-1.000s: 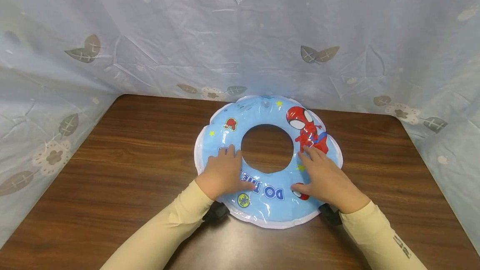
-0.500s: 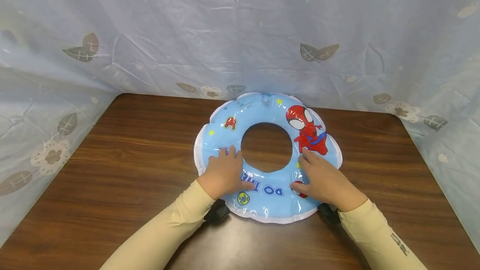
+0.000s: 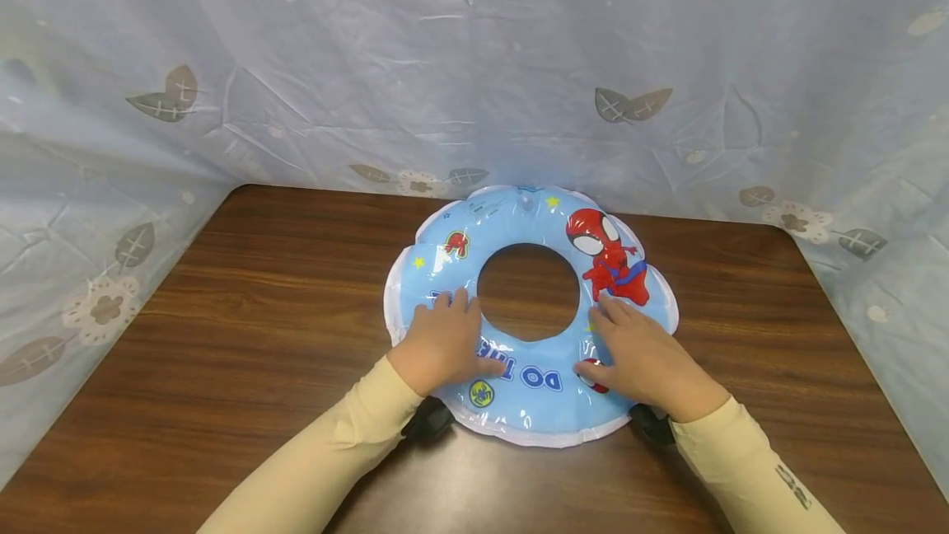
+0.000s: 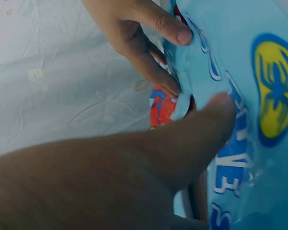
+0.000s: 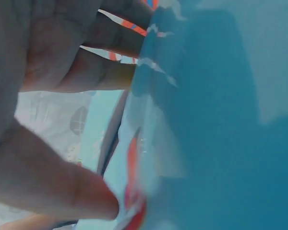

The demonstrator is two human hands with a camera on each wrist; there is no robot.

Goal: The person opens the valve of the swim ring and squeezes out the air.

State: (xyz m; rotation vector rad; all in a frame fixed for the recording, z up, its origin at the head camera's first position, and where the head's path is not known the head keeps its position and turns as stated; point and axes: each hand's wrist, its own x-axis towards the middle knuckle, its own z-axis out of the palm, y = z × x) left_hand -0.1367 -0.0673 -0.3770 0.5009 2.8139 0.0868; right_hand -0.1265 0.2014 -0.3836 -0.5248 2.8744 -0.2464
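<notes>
A light blue inflatable swim ring point(image 3: 511, 221) with a scalloped white edge lies flat on the wooden table, printed with a red cartoon figure point(image 3: 604, 254), stars and lettering. My left hand point(image 3: 441, 343) rests on its near left part, fingers toward the hole and thumb spread across the lettering. On the near right part rests my right hand point(image 3: 643, 351), fingertips just below the red figure and thumb pointing inward. In the left wrist view the left thumb point(image 4: 201, 134) touches the ring's top. The right wrist view shows the right fingers point(image 5: 110, 38) straight against the blue vinyl.
The brown wood-grain table point(image 3: 282, 287) extends around the ring on all sides. A pale curtain point(image 3: 334, 64) with leaf and flower prints hangs behind it and at both sides. Black wrist devices point(image 3: 428, 420) sit under the wrists, close to the ring's near edge.
The ring's far and near edges shift slightly up and back down in view as its surface dips and swells under the hands. Both hands keep nearly the same places on it.
</notes>
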